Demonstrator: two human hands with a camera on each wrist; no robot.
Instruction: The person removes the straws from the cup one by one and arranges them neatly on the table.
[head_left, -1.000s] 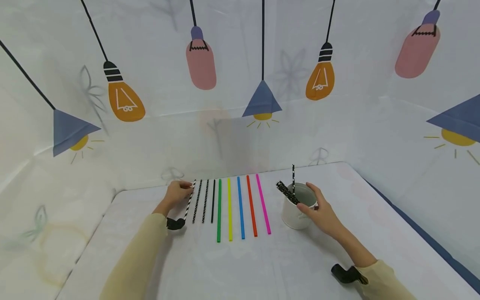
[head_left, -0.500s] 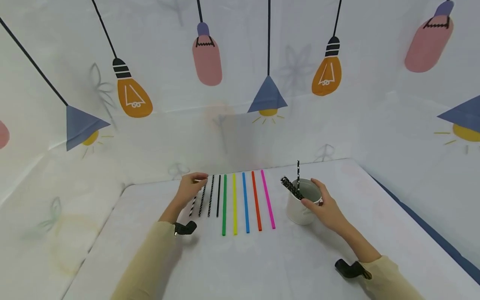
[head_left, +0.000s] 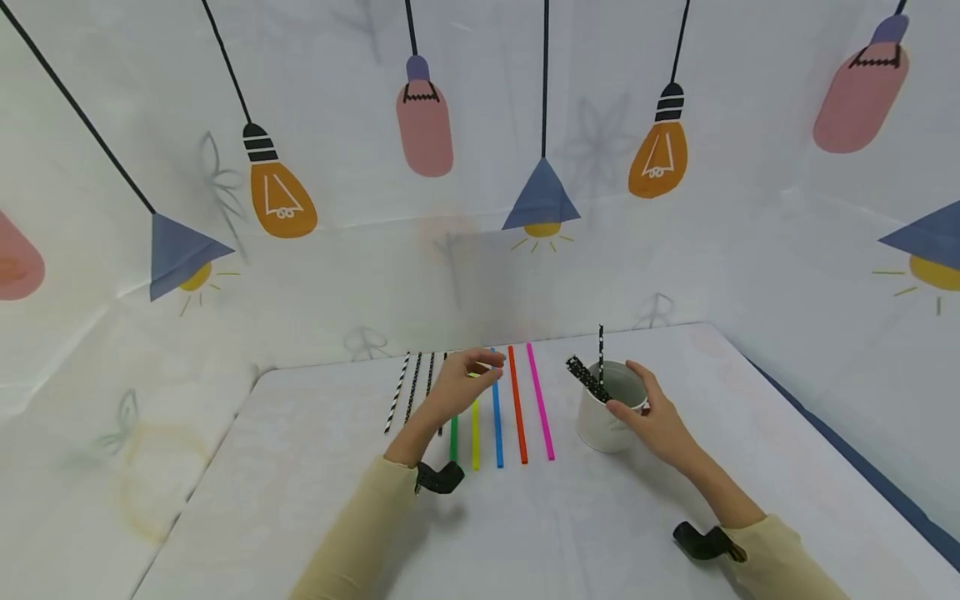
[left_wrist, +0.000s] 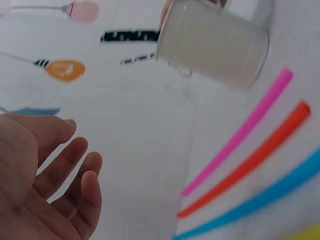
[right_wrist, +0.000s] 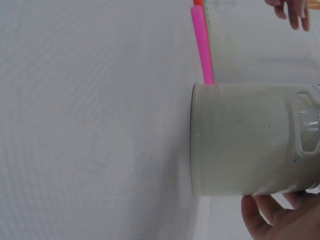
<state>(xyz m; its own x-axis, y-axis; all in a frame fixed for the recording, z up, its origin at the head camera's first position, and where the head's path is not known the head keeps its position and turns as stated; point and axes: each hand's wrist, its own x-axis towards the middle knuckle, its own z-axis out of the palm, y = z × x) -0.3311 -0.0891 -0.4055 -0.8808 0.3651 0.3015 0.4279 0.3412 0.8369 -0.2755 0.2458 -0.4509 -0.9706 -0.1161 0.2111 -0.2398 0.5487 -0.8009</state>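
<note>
My left hand (head_left: pixel 461 385) hovers over the green straw (head_left: pixel 453 442), the yellow straw (head_left: pixel 476 442) and the blue straw (head_left: pixel 498 425). Its fingers are loosely bent, and in the left wrist view the left hand (left_wrist: pixel 65 175) holds nothing. On the right, my right hand (head_left: pixel 656 421) grips the rim of a white cup (head_left: pixel 600 429), thumb on the near side. A bunch of black patterned straws (head_left: pixel 587 379) leans out to the left, and one dotted straw (head_left: pixel 601 346) stands upright. The cup (right_wrist: pixel 240 140) has a small ear-shaped handle and stands on the table.
Beside the left hand lie a striped black-and-white straw (head_left: pixel 397 392) and several dark straws, partly covered by that hand. A red straw (head_left: pixel 518 408) and a pink straw (head_left: pixel 542 408) lie toward the cup. The white table (head_left: pixel 600 533) meets a lamp-patterned backdrop (head_left: pixel 480 275).
My left hand has moved right, from the striped straw across the dark straws to above the coloured ones. The right hand stays on the cup; the head view has shifted slightly.
</note>
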